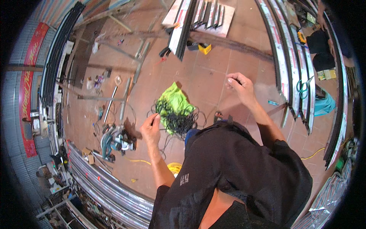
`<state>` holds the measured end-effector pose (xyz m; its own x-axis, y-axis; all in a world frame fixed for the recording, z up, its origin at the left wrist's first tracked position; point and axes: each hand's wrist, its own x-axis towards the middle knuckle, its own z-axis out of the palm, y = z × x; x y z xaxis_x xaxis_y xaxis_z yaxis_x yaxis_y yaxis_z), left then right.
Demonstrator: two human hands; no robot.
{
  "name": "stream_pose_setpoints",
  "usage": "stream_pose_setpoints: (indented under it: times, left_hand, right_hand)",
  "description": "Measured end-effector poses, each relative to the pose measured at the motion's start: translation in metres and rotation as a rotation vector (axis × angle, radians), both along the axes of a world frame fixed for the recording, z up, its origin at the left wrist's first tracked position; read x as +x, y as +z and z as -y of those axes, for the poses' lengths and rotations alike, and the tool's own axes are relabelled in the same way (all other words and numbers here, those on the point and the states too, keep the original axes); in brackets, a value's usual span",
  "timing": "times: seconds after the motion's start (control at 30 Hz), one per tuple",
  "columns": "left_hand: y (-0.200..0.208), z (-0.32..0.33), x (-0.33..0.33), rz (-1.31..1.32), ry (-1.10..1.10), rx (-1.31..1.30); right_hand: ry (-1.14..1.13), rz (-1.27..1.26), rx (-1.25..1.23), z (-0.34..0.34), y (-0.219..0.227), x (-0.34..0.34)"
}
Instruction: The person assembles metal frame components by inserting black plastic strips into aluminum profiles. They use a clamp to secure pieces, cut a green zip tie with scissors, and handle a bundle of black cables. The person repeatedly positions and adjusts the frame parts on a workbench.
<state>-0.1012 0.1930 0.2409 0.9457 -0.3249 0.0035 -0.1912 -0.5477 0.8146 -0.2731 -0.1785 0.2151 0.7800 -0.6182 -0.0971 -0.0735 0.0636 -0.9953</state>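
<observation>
A tangled heap of thin black cord (182, 121) lies over a bright green cloth (173, 95) on the floor in front of me. Just left of the heap is my left hand (151, 129), its thumb and fingertips pressed together. Loose cord loops pass close by those fingertips, but whether a strand is between them I cannot tell. My right hand (241, 88) is raised to the right, apart from the heap, with fingers curled in against the thumb. Something dark shows at its fingers, too small to name.
A mitre saw (112, 142) stands at left on the tiled floor. Long wrapped profiles (284, 49) lie at right with green-handled scissors (304, 88) on them. More profiles (183, 26) rest ahead beside a yellow box (204, 49). Bundled metal bars (103, 183) line the lower left. Coiled yellow cable (174, 168) lies nearby.
</observation>
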Motion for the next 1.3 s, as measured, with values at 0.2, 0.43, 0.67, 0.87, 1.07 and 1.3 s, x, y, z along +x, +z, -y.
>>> stream_pose_setpoints:
  times: [0.2, 0.43, 0.67, 0.87, 1.07, 1.3]
  left_hand:
    - [0.006, 0.052, 0.039, 0.030, -0.055, 0.124]
    - [-0.026, 0.144, 0.093, -0.130, -0.298, 0.111]
    - [-0.034, 0.223, 0.129, -0.204, -0.653, 0.135]
    - [-0.048, 0.254, 0.134, -0.593, -0.592, 0.063]
    - [-0.062, 0.291, 0.124, -0.612, -0.521, -0.036]
    - [-0.067, 0.355, 0.116, -0.675, -0.456, -0.096]
  right_hand:
    - [-0.130, -0.043, -0.017, 0.044, 0.003, -0.005]
    - [-0.259, -0.133, -0.060, 0.086, -0.008, -0.006]
    - [-0.657, -0.094, -0.217, 0.174, 0.017, -0.011]
    - [-1.041, -0.536, -0.621, 0.226, 0.018, -0.088]
    - [-0.985, -1.404, -0.331, 0.254, 0.019, -0.201]
    - [-0.826, -1.405, -0.283, 0.270, 0.004, -0.232]
